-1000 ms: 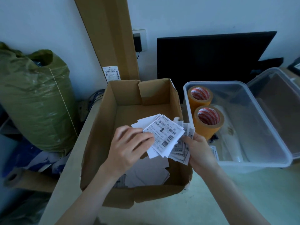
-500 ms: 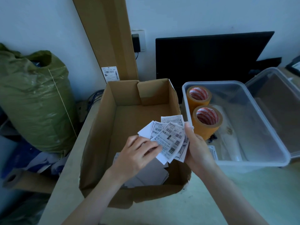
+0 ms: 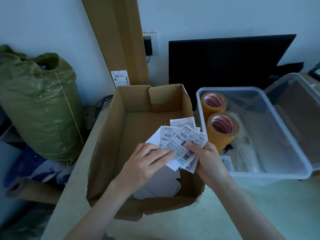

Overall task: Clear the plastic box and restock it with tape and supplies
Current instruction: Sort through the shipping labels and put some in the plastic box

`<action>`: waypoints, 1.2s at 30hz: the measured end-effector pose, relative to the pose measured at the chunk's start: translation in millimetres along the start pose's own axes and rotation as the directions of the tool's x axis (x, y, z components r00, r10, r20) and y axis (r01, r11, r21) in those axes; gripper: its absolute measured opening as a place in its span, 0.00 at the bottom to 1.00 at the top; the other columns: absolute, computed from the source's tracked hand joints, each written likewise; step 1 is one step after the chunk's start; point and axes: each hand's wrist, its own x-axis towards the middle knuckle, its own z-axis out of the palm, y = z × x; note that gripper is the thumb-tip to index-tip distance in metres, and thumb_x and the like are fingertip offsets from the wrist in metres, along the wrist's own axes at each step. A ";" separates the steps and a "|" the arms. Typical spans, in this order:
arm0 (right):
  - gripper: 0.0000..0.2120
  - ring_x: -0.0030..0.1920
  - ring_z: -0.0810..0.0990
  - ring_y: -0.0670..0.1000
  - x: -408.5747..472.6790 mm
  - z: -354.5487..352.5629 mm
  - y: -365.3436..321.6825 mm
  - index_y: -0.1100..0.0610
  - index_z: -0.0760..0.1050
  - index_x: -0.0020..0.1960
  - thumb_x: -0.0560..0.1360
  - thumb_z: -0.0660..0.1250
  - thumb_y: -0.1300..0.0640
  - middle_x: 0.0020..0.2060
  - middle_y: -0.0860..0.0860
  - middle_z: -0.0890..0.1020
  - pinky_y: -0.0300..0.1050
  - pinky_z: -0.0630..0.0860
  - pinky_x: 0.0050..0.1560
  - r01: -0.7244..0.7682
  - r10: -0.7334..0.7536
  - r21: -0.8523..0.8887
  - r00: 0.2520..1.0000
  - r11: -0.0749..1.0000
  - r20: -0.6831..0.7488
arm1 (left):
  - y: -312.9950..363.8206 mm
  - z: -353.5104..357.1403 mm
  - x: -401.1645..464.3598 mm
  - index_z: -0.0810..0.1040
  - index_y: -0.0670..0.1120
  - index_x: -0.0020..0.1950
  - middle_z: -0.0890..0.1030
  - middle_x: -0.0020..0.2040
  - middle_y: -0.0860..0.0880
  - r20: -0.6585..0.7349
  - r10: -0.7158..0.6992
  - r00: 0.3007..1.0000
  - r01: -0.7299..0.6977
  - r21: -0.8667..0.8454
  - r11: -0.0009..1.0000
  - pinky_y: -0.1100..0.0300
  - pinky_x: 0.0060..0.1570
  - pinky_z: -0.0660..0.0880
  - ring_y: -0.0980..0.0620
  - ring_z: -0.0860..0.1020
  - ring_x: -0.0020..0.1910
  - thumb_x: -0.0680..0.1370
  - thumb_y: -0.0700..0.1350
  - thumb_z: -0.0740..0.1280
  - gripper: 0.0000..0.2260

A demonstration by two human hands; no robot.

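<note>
Both hands, the left hand (image 3: 147, 163) and the right hand (image 3: 207, 161), pinch a fanned stack of printed labels (image 3: 183, 144) over the open cardboard box (image 3: 107, 144), which holds loose white papers (image 3: 161, 186). Just right of it on the bench (image 3: 225, 213) stands the clear plastic box (image 3: 285, 132) with two rolls of tan tape (image 3: 222, 130) upright at its left wall and a few labels at its near corner. A green sack (image 3: 39, 108) and a dark monitor (image 3: 225, 61) stand behind. Compared with a second ago, the hands sit closer together and the labels are squared into a tighter fan.
</note>
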 end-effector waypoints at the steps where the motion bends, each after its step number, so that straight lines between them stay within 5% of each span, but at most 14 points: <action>1: 0.12 0.52 0.83 0.58 0.2 0.6 -0.9 0.58 0.75 0.60 0.79 0.60 0.66 0.52 0.57 0.83 0.55 0.81 0.51 -0.006 0.006 0.008 1.000 1.000 -0.002 | -0.6 -1.6 -0.6 0.72 0.46 0.65 0.76 0.62 0.49 -0.016 0.000 1.000 0.000 -0.005 1.000 0.61 0.55 0.68 0.51 0.72 0.54 0.73 0.43 0.70 0.21; 11: 0.12 0.49 0.85 0.55 4.1 -1.2 0.7 0.55 0.76 0.57 0.78 0.61 0.66 0.49 0.54 0.85 0.50 0.82 0.45 -0.046 0.055 0.081 0.992 0.996 -0.111 | -11.0 -20.0 -3.2 0.75 0.45 0.56 0.74 0.54 0.50 -0.207 -0.114 0.972 0.104 -0.061 0.993 0.62 0.48 0.71 0.51 0.73 0.49 0.82 0.47 0.59 0.08; 15: 0.13 0.51 0.84 0.57 3.2 -3.4 -0.6 0.56 0.76 0.59 0.78 0.61 0.66 0.52 0.56 0.84 0.58 0.80 0.53 -0.048 0.061 0.111 0.991 0.993 -0.116 | -14.2 -21.1 -4.4 0.75 0.44 0.55 0.75 0.53 0.49 -0.247 -0.225 0.942 0.194 -0.142 0.971 0.59 0.49 0.74 0.51 0.75 0.50 0.83 0.45 0.58 0.08; 25: 0.16 0.53 0.83 0.58 4.0 -2.0 -1.5 0.53 0.75 0.62 0.77 0.62 0.66 0.54 0.55 0.83 0.56 0.81 0.47 -0.136 0.138 0.184 0.990 0.973 0.005 | -2.7 -15.3 7.3 0.75 0.45 0.58 0.83 0.55 0.49 -0.163 -0.005 0.987 -0.007 -0.074 0.997 0.62 0.52 0.73 0.53 0.76 0.53 0.76 0.46 0.69 0.12; 31: 0.17 0.55 0.83 0.59 6.1 -11.5 -2.8 0.53 0.75 0.63 0.76 0.63 0.66 0.55 0.56 0.83 0.62 0.77 0.57 -0.173 0.172 0.260 0.985 0.950 0.027 | -5.9 -17.0 1.0 0.72 0.43 0.53 0.74 0.54 0.47 -0.215 -0.133 0.968 0.107 -0.129 0.986 0.66 0.51 0.73 0.52 0.74 0.50 0.82 0.44 0.59 0.06; 36: 0.19 0.55 0.82 0.59 5.0 -10.5 -3.0 0.52 0.73 0.64 0.76 0.63 0.66 0.56 0.56 0.83 0.62 0.78 0.56 -0.189 0.178 0.251 0.982 0.950 0.065 | -16.8 -12.6 -5.2 0.72 0.44 0.53 0.72 0.51 0.48 -0.178 -0.277 0.944 0.251 -0.154 0.956 0.65 0.50 0.73 0.52 0.74 0.48 0.77 0.40 0.62 0.05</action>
